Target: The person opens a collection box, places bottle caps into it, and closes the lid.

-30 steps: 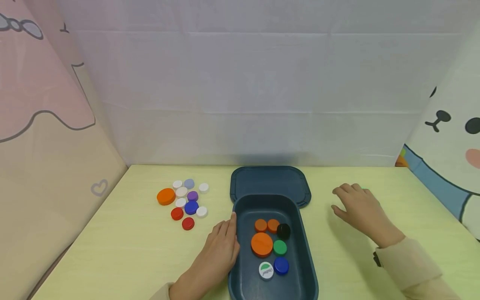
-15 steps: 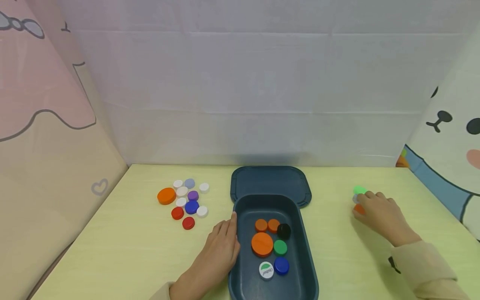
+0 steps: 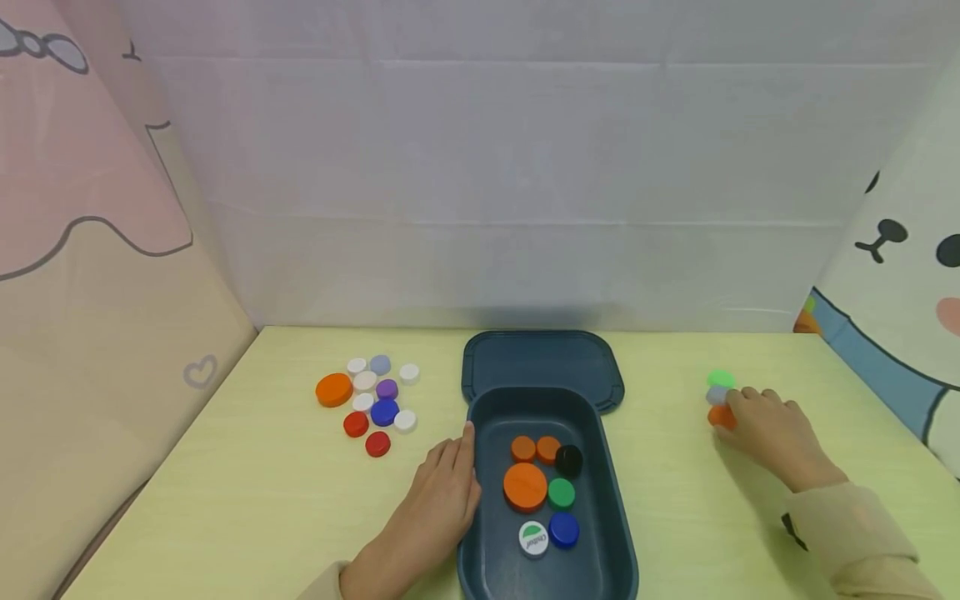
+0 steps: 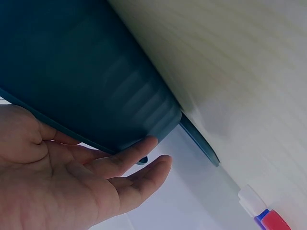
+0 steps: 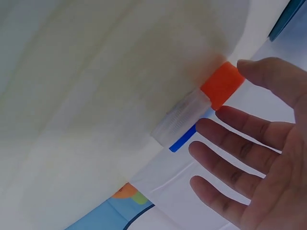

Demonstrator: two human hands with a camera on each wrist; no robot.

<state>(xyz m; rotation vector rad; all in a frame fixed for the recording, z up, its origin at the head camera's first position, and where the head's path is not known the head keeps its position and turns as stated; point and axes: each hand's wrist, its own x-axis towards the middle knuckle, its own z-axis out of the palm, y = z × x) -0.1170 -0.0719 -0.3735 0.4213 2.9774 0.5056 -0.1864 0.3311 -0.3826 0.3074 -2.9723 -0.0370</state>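
Observation:
My left hand [image 3: 437, 502] rests along the left wall of a dark blue tub [image 3: 618, 517], fingers extended against its outside; the left wrist view shows the fingers [image 4: 127, 155] touching that wall. To the right, my right hand [image 3: 776, 437] pinches an orange bottle cap [image 3: 722, 417] between thumb and index finger on the table. Just behind that cap lie a pale grey-blue cap [image 3: 717, 395] and a light green cap [image 3: 722, 379]. In the right wrist view the orange cap [image 5: 223, 85] sits between thumb and index fingertip, and the other fingers are spread apart.
In the tub are several caps, among them a large orange cap [image 3: 525, 487], a black cap [image 3: 568, 461] and a white cap [image 3: 533, 539]. A dark blue lid [image 3: 540, 358] lies behind it. Left on the table is a cluster of caps, including a blue cap [image 3: 385, 412].
My right hand has moved right and forward from over the table to the orange cap, bringing its fingertips around it. The left hand has stayed at the tub.

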